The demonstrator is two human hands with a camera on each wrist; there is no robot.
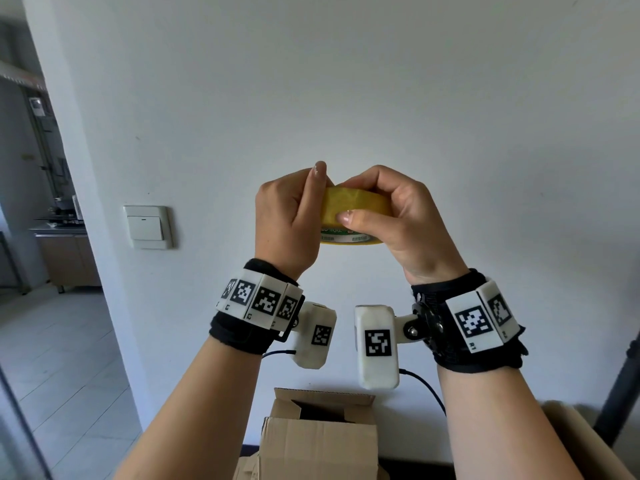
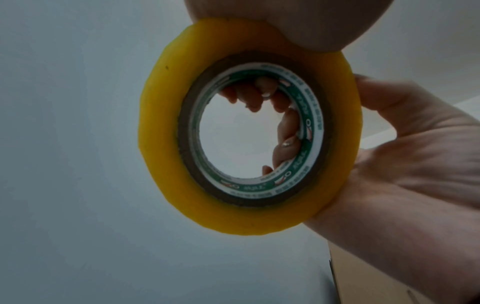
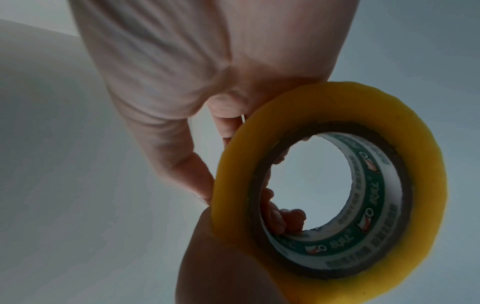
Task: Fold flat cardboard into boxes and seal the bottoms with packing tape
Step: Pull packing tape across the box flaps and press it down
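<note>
I hold a yellow roll of packing tape up in front of the white wall, with both hands on it. My left hand grips its left side, thumb pointing up along the edge. My right hand grips the right side, its thumb lying on the outer band. In the left wrist view, fingertips curl into the green-and-white core of the roll. The right wrist view shows the roll from below. A brown cardboard box stands below my wrists, its top flaps up.
More cardboard lies at the lower right, beside a dark pole. A light switch is on the wall to the left. Beyond the wall's corner, a tiled floor leads to a kitchen counter.
</note>
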